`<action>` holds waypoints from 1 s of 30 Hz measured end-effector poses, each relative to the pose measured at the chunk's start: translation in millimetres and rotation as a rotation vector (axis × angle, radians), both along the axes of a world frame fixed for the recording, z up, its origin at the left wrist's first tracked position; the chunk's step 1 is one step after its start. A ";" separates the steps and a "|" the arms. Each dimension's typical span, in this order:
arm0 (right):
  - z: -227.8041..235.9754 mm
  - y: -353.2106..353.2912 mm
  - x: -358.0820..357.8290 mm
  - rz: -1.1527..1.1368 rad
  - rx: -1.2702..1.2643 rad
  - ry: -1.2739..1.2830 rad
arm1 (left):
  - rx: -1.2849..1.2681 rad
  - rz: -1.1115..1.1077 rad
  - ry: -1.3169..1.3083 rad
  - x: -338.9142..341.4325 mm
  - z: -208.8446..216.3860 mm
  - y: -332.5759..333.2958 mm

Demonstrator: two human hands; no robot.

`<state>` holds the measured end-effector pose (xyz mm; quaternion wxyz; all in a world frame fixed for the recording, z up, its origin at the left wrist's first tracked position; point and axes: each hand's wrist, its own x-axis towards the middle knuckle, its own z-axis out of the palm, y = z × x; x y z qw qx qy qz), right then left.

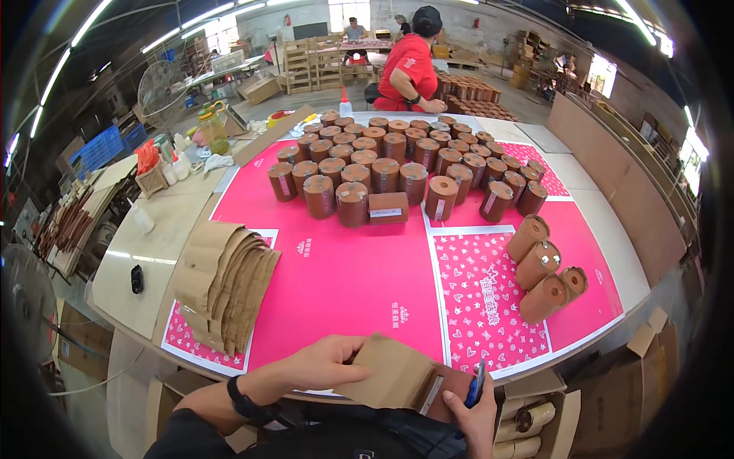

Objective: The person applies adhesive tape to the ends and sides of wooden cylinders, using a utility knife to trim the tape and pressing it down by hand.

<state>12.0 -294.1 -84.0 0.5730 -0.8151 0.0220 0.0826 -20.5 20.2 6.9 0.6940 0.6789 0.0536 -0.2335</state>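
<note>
At the table's near edge my left hand (pixel 336 363) pinches a sheet of brown kraft paper (pixel 390 369). The sheet lies against a reddish-brown cylinder (pixel 453 392) with a pale strip along its side. My right hand (pixel 475 421) grips that cylinder, thumb on its surface. A small blue tool (pixel 475 386) with a dark tip also sticks up from my right hand; its exact kind is unclear. To the left is a fanned stack of kraft paper sheets (pixel 229 283). A cluster of similar brown cylinders (pixel 384 176) stands at the far side, and several others (pixel 541 294) lie at the right.
A pink printed cover (pixel 344 268) spreads over the table. Below its right edge stands an open cardboard box (pixel 566 428) with pale rolls inside. A red-capped bottle (pixel 345 105) is behind the cluster, near a person in a red shirt (pixel 409 69). A black object (pixel 137 279) lies far left.
</note>
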 end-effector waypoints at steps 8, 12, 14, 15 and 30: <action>-12.1 -4.8 16.1 0.098 0.355 0.135 | 0.109 0.048 -0.028 -30.8 12.6 38.4; -12.1 1.8 20.0 0.119 0.386 0.143 | 0.036 0.029 0.029 -42.2 15.1 33.1; -22.6 -1.7 23.9 0.100 0.275 0.058 | -0.049 0.026 0.099 -45.1 13.4 30.9; -21.5 -0.9 24.3 0.104 0.275 0.055 | -0.062 -0.027 0.064 -49.0 4.4 29.6; -21.5 -5.3 33.2 -0.009 0.293 -0.070 | 0.497 1.004 -0.960 -78.5 31.1 123.1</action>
